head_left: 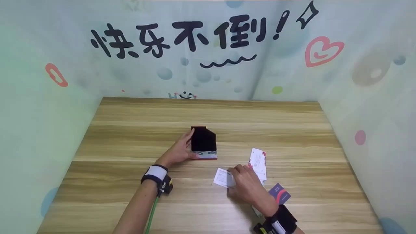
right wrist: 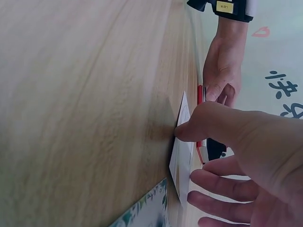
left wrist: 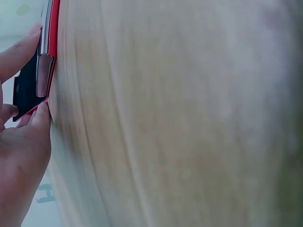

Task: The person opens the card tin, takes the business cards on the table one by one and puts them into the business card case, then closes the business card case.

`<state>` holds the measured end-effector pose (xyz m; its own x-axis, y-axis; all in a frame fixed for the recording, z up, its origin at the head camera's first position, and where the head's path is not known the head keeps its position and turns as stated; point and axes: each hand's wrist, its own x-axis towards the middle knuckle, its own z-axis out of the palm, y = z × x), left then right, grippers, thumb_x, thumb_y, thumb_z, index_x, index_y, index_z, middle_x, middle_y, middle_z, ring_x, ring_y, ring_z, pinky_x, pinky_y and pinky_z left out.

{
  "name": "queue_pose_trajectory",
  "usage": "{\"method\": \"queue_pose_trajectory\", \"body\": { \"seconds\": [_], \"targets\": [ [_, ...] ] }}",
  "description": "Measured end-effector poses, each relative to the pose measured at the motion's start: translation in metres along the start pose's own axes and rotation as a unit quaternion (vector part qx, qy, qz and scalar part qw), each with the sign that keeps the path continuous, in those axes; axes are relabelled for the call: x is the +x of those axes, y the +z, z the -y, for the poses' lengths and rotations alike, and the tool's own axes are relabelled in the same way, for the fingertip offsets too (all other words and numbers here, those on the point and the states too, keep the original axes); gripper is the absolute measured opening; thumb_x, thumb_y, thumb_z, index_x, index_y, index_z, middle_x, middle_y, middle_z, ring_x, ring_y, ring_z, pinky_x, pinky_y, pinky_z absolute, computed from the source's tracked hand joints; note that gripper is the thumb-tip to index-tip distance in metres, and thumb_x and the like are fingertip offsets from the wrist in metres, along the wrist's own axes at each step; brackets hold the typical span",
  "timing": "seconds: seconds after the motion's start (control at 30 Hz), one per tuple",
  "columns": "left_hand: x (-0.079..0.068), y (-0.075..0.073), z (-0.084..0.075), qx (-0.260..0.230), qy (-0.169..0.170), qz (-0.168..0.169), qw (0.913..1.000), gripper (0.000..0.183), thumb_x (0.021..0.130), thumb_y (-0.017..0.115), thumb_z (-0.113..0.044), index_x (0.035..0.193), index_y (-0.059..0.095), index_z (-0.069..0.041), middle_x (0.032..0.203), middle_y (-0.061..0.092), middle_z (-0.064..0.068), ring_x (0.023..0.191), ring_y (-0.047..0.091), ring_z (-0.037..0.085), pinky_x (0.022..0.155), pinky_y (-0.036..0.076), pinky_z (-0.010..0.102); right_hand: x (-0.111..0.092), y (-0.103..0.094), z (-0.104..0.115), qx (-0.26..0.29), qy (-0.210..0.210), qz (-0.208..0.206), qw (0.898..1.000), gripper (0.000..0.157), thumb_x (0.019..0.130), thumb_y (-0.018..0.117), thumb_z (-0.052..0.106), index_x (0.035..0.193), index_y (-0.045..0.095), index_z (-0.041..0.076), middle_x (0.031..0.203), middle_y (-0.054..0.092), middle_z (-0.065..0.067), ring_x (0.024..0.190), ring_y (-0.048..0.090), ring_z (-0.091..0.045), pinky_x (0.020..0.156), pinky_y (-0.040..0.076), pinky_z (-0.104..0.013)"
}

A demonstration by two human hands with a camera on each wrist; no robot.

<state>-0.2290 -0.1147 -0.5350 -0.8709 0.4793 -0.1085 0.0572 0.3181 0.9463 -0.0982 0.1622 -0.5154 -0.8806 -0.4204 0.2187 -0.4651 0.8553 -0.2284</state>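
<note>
My left hand (head_left: 177, 151) holds an open business card case (head_left: 204, 139) by its left side on the table. The case has a black inside, a silvery front strip and a red outer edge (left wrist: 53, 33). In the left wrist view the thumb lies against the metal part, with fingers at the far side. Nearer me on the right, my right hand (head_left: 247, 185) pinches a white business card (head_left: 223, 177) by its edges, low over the table. The right wrist view shows the thumb on one edge of that card (right wrist: 181, 153) and fingertips along the other; the palm hides part of it overhead.
Beyond the right hand lies a white card with red flowers (head_left: 258, 161). A purple card with a red stripe (head_left: 282, 194) is beside the right wrist, and a leaf-patterned card (right wrist: 149, 208) lies partly under that arm. Printed cloth walls (head_left: 208, 74) enclose the wooden table (head_left: 136, 130).
</note>
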Motion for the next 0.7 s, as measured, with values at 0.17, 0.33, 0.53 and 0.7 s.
{"method": "queue_pose_trajectory", "body": {
  "seconds": [0.17,0.33,0.53,0.7],
  "targets": [
    [0.0,0.0,0.0,-0.005,-0.001,-0.005,1.0,0.111,0.079,0.081,-0.003,0.162,0.008,-0.011,0.166,-0.001,0.025,0.153,0.02,0.039,0.125,0.026,0.041,0.006,-0.001,-0.003,0.003,-0.001,0.001,1.0,0.061,0.063,0.083,0.021,0.117,0.068,-0.002,0.101,0.069,-0.014,0.09,0.066,-0.031,0.086,0.052,-0.048],
    [0.0,0.001,0.0,-0.009,-0.008,-0.003,0.9999,0.111,0.079,0.082,-0.004,0.162,0.008,-0.012,0.168,-0.002,0.022,0.153,0.021,0.037,0.124,0.028,0.039,0.015,-0.003,-0.008,0.028,0.006,0.004,1.0,0.065,0.065,0.082,0.019,0.123,0.065,-0.005,0.107,0.067,-0.018,0.095,0.066,-0.035,0.09,0.052,-0.051],
    [0.0,0.001,0.001,-0.022,0.001,0.0,0.9997,0.111,0.079,0.081,-0.002,0.161,0.008,-0.01,0.168,-0.003,0.022,0.153,0.02,0.037,0.125,0.027,0.04,0.023,-0.001,-0.016,0.013,-0.019,-0.041,0.999,0.064,0.067,0.079,0.017,0.124,0.064,-0.006,0.108,0.067,-0.018,0.099,0.065,-0.034,0.087,0.052,-0.048],
    [0.001,0.0,0.003,-0.025,0.008,0.001,0.9997,0.11,0.079,0.081,-0.001,0.161,0.007,-0.007,0.167,-0.004,0.024,0.153,0.019,0.038,0.125,0.026,0.041,0.031,0.001,-0.019,-0.026,-0.051,-0.068,0.996,0.067,0.066,0.084,0.022,0.124,0.065,-0.004,0.108,0.068,-0.015,0.1,0.065,-0.031,0.086,0.052,-0.045]
  ]
}}
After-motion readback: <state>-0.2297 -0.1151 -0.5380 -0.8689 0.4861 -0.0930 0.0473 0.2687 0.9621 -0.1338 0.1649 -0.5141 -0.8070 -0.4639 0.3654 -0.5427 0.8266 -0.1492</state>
